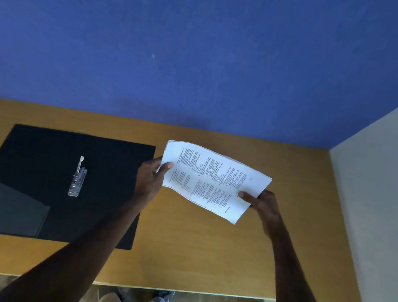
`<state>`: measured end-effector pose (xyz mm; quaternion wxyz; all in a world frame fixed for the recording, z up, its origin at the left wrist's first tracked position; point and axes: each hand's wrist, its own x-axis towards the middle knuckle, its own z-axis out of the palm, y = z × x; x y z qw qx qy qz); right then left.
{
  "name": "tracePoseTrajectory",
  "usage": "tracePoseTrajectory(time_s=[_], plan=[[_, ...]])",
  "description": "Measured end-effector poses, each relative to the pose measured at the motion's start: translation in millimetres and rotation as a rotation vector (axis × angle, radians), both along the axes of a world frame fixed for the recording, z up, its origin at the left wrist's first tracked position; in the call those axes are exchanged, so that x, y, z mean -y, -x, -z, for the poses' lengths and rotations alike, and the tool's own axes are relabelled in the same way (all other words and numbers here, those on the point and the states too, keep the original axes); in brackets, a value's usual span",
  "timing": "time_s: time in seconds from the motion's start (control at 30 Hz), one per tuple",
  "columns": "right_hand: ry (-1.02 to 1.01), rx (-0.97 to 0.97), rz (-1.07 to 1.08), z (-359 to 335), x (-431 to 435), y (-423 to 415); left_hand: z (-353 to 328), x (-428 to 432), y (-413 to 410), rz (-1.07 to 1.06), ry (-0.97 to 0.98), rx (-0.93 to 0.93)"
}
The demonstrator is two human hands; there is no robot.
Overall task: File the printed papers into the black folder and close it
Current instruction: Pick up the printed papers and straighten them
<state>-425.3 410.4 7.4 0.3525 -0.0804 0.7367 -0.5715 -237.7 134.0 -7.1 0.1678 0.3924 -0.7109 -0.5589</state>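
Observation:
The printed papers [211, 179], a thin white stack with lines of text, hang above the wooden table [189, 249] right of centre, slightly curled. My left hand [150, 178] grips their left edge with the thumb on top. My right hand [261, 204] pinches their near right edge. The black folder [38, 176] lies open and flat on the table's left half. Its silver metal clip [78, 178] sits along the middle fold, and a glossy pocket covers its near left corner. My left forearm crosses over the folder's right flap.
A blue wall [184, 43] rises behind the table and a pale wall [385, 182] closes in on the right. The table's front edge runs near the bottom of the view, with floor and my legs below it.

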Motion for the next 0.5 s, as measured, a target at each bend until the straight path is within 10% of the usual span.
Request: tracePoseTrajectory(time_s=[0.5], plan=[[-0.400,-0.342,-0.768,-104,96,18,-66,29,-6,0.176,0.330,0.192]])
